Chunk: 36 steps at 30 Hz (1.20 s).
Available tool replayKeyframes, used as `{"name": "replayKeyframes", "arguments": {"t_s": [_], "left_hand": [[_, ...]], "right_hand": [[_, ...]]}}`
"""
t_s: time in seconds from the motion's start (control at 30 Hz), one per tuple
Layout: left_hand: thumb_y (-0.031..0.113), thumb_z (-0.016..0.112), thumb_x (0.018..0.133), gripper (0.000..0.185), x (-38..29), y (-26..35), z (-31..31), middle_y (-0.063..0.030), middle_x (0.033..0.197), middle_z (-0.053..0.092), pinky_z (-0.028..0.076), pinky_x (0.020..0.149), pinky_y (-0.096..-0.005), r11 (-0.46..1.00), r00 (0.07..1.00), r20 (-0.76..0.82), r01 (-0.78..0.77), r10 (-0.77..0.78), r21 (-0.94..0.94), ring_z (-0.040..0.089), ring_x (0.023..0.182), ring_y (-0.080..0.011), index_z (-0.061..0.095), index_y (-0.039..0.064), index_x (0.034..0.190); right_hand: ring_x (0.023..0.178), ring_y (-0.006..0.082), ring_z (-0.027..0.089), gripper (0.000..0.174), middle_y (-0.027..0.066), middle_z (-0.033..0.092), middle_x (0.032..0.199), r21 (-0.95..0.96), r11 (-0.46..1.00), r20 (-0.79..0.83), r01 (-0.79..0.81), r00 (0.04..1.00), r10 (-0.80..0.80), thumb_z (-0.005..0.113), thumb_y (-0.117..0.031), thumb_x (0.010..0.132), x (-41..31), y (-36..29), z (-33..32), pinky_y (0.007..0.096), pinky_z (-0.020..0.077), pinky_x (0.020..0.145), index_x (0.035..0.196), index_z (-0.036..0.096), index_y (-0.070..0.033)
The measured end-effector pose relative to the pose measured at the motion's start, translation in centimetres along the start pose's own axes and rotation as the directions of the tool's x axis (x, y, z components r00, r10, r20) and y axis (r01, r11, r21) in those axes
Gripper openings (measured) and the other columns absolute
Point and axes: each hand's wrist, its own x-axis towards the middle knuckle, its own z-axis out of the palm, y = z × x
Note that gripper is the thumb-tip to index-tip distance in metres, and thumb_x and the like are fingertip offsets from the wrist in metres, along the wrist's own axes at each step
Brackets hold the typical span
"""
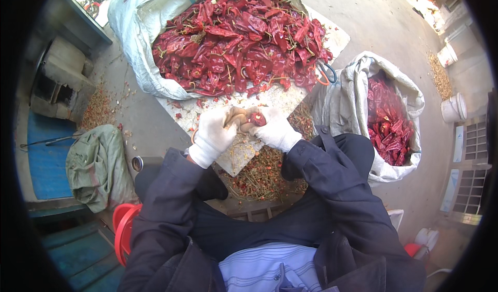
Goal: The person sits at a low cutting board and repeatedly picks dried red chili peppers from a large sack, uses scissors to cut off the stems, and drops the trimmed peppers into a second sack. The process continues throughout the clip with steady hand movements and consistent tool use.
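Both my hands wear white gloves with tan fingertips and meet over the near part of a pale board (183, 115). A dried red chili pepper (257, 119) is held in my right hand (272, 128), its top end showing. My left hand (220, 132) touches or nearly touches it with bent fingers; whether it holds a stem cannot be seen. An orange ring, perhaps a scissor handle, shows beside the left hand (194, 136). Beyond the hands, a large heap of dried red chili peppers (241, 43) spills from a white woven sack (136, 39) onto the board.
An upright woven sack (416, 97) holding dried red peppers (389, 124) stands at right. Scissors with orange and dark handles (327, 74) lie by the heap. Stems (260, 175) cover the floor between my feet. A green sack (97, 163) and red plastic rim (123, 229) are at left.
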Motion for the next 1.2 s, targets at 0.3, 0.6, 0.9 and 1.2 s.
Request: {"name": "replayKeyframes", "arguments": {"t_s": [0.3,0.6,0.9,1.2], "left_hand": [[0.023,0.071,0.099,0.027,0.4,0.2,0.4,-0.0039,0.077,0.066,0.049,0.058,-0.0229,0.344,0.895,0.214,0.358,-0.391,-0.868,0.059,0.059,-0.0087,0.070,-0.004,0.097],[0.034,0.080,0.090,0.031,9.0,-5.6,-6.4,-0.0138,0.092,0.077,0.058,0.078,-0.0375,0.814,0.921,-0.353,0.328,-0.163,0.480,0.076,0.082,-0.0270,0.077,0.006,0.102],[0.025,0.073,0.086,0.025,13.4,-10.5,-5.6,-0.0152,0.099,0.076,0.057,0.086,-0.0441,0.673,0.912,-0.398,0.356,-0.099,0.649,0.073,0.096,-0.0351,0.076,0.010,0.106],[0.016,0.067,0.094,0.022,8.5,-4.0,-6.9,-0.0058,0.071,0.071,0.050,0.051,-0.0239,0.870,0.815,-0.304,0.465,-0.494,-0.166,0.064,0.054,-0.0116,0.073,-0.002,0.105]], "right_hand": [[0.079,0.0112,0.069,0.019,0.0075,0.072,0.083,0.088,0.996,-0.060,0.008,0.998,-0.002,0.072,-0.006,0.087,-0.4,-0.2,-1.0,0.0288,0.0536,0.071,0.106,0.072,-0.004],[0.065,0.0089,0.066,0.031,0.0034,0.072,0.090,0.529,0.849,-0.179,-0.003,0.977,0.115,0.061,0.005,0.091,0.4,-0.5,-1.3,0.0235,0.0534,0.059,0.122,0.062,0.000],[0.065,0.0085,0.066,0.030,0.0045,0.071,0.090,0.579,0.815,-0.145,-0.029,0.980,0.139,0.071,0.001,0.090,0.1,-1.8,-0.9,0.0220,0.0535,0.059,0.119,0.063,0.003],[0.080,0.0126,0.071,0.009,0.0054,0.073,0.093,0.690,0.719,-0.216,0.080,0.971,0.099,0.067,-0.002,0.094,1.3,-1.8,-0.5,0.0267,0.0572,0.066,0.103,0.068,-0.001]]}}
